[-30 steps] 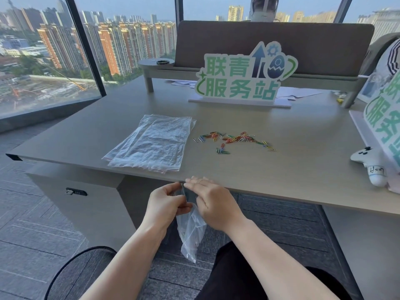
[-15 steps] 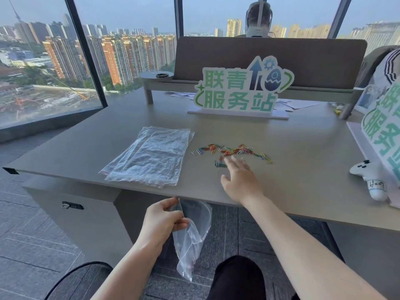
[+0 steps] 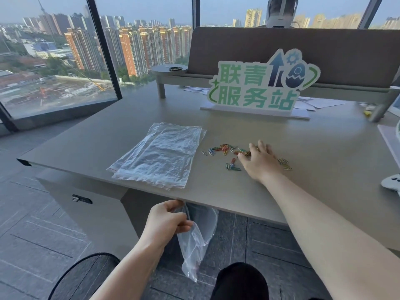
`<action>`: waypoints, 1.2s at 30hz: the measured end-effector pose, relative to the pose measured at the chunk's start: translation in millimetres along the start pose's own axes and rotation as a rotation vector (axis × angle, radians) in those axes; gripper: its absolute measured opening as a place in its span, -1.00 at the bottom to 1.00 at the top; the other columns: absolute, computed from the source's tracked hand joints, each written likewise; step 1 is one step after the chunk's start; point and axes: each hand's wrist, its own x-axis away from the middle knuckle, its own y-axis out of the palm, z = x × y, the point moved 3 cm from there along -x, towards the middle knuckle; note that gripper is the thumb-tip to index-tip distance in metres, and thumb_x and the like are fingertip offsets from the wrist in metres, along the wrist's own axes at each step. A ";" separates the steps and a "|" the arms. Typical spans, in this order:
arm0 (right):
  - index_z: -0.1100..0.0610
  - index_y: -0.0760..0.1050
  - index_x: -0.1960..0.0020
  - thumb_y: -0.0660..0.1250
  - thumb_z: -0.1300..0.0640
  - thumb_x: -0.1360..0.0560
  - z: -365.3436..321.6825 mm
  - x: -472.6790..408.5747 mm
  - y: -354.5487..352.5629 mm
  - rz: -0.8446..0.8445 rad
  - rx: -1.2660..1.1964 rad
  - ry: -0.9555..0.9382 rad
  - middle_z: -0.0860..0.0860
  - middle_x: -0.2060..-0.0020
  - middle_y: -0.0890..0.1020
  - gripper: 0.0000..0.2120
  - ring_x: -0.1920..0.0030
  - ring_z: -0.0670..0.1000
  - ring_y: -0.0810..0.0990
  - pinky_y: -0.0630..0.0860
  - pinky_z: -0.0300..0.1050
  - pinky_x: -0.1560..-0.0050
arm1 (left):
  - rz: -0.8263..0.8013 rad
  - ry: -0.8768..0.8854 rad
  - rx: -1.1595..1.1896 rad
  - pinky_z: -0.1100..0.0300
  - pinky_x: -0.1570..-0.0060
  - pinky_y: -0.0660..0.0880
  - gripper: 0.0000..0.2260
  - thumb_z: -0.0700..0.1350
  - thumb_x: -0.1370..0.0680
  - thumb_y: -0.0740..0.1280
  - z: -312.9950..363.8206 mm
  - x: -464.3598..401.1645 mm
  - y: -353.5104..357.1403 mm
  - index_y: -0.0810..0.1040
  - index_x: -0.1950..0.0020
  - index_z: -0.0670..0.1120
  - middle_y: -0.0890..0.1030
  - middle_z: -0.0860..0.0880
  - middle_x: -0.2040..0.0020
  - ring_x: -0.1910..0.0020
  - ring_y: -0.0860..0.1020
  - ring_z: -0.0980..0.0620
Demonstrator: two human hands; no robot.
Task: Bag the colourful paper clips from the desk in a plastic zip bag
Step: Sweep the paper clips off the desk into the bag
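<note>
Colourful paper clips (image 3: 225, 149) lie scattered in a row on the grey desk (image 3: 313, 169). My right hand (image 3: 259, 162) rests on the middle of that row, fingers spread, covering some clips. Whether it grips any clip is hidden under the palm. My left hand (image 3: 165, 223) is below the desk's front edge, pinching the rim of a clear plastic zip bag (image 3: 198, 245) that hangs open-mouthed and limp.
A stack of spare clear bags (image 3: 160, 156) lies left of the clips. A green-lettered sign (image 3: 259, 87) stands behind them, with papers and a brown partition further back. A white toy (image 3: 391, 182) is at the right edge. A window is at the left.
My right hand left the bag's mouth, reached forward over the desk and landed on the clips. My left hand kept hold of the bag just under the desk edge.
</note>
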 end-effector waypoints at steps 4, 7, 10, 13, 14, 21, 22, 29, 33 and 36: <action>0.05 0.02 -0.56 -0.07 -0.33 -0.53 1.8 -14.5 0.0 -0.023 0.024 0.027 0.09 -0.57 -0.06 -0.28 -0.54 0.19 -0.10 -0.05 0.12 -0.50 | 0.000 -0.007 -0.001 0.26 0.36 0.62 -0.56 -0.47 -0.49 0.26 0.7 -3.1 0.5 0.45 -0.37 -0.31 0.59 -0.31 -0.19 0.39 0.69 0.01; 0.10 0.06 -0.55 -0.07 -0.35 -0.52 4.6 -21.6 3.5 -0.030 0.035 0.034 0.12 -0.56 0.02 -0.25 -0.54 0.19 -0.02 -0.02 0.11 -0.51 | 0.003 -0.006 -0.004 0.26 0.36 0.63 -0.56 -0.48 -0.49 0.25 1.5 -2.4 0.6 0.46 -0.36 -0.29 0.59 -0.28 -0.20 0.41 0.68 0.02; 0.16 0.12 -0.53 -0.06 -0.32 -0.53 4.1 -23.2 6.1 -0.010 0.034 -0.010 0.14 -0.54 0.10 -0.25 -0.53 0.16 0.05 0.00 0.09 -0.51 | 0.004 -0.010 -0.002 0.26 0.36 0.63 -0.56 -0.49 -0.48 0.24 1.3 -2.2 0.4 0.47 -0.36 -0.29 0.60 -0.28 -0.18 0.40 0.68 0.01; 0.16 0.12 -0.53 -0.04 -0.28 -0.56 2.3 -18.2 7.0 -0.018 0.004 -0.078 0.09 -0.55 0.10 -0.30 -0.54 0.09 0.03 -0.03 0.03 -0.52 | 0.007 -0.016 0.000 0.26 0.36 0.63 -0.55 -0.49 -0.48 0.24 0.4 -3.9 0.4 0.46 -0.37 -0.29 0.60 -0.30 -0.18 0.39 0.69 0.01; 0.14 0.11 -0.53 -0.03 -0.28 -0.57 1.8 -15.8 7.7 -0.027 -0.004 -0.103 0.07 -0.56 0.09 -0.31 -0.54 0.06 0.02 -0.04 0.01 -0.52 | 0.007 -0.016 0.002 0.26 0.36 0.63 -0.55 -0.49 -0.48 0.24 0.3 -4.0 0.9 0.46 -0.37 -0.29 0.60 -0.30 -0.18 0.40 0.69 0.01; 0.02 0.12 -0.54 0.07 -0.25 -0.56 -11.8 0.4 14.1 -0.053 -0.075 -0.263 -0.01 -0.55 0.11 -0.37 -0.55 0.00 0.00 -0.04 -0.04 -0.51 | -0.004 -0.020 0.012 0.28 0.38 0.61 -0.52 -0.48 -0.49 0.26 -0.4 -3.1 2.2 0.42 -0.40 -0.29 0.61 -0.32 -0.15 0.40 0.69 0.00; 0.02 0.12 -0.54 0.07 -0.25 -0.57 -14.3 3.5 14.9 -0.060 -0.064 -0.281 -0.02 -0.55 0.11 -0.37 -0.55 0.00 -0.01 -0.04 -0.03 -0.51 | -0.004 -0.019 0.013 0.28 0.38 0.61 -0.52 -0.48 -0.49 0.25 -0.7 -3.0 2.4 0.42 -0.41 -0.29 0.61 -0.33 -0.15 0.41 0.68 0.01; 0.00 0.12 -0.54 0.06 -0.25 -0.57 -31.4 32.0 19.9 -0.093 -0.041 -0.370 -0.04 -0.56 0.08 -0.38 -0.55 -0.03 -0.03 -0.07 -0.07 -0.51 | -0.005 -0.005 0.025 0.29 0.39 0.61 -0.55 -0.49 -0.49 0.23 0.2 2.0 4.1 0.45 -0.36 -0.27 0.61 -0.27 -0.16 0.41 0.68 0.02; 0.01 0.16 -0.53 0.09 -0.22 -0.58 -40.4 51.8 22.7 -0.100 -0.074 -0.446 -0.03 -0.55 0.12 -0.41 -0.55 -0.05 -0.01 -0.05 -0.10 -0.51 | -0.004 -0.006 0.029 0.29 0.40 0.59 -0.52 -0.49 -0.49 0.24 -0.9 2.6 4.2 0.42 -0.40 -0.28 0.62 -0.27 -0.14 0.40 0.69 0.01; 0.02 0.17 -0.53 0.11 -0.17 -0.59 -45.3 69.7 23.9 -0.102 -0.082 -0.507 -0.03 -0.54 0.16 -0.44 -0.54 -0.06 0.03 -0.05 -0.14 -0.51 | -0.011 -0.007 0.036 0.29 0.40 0.59 -0.50 -0.48 -0.49 0.25 -1.9 2.9 5.0 0.39 -0.43 -0.28 0.58 -0.26 -0.23 0.37 0.70 -0.01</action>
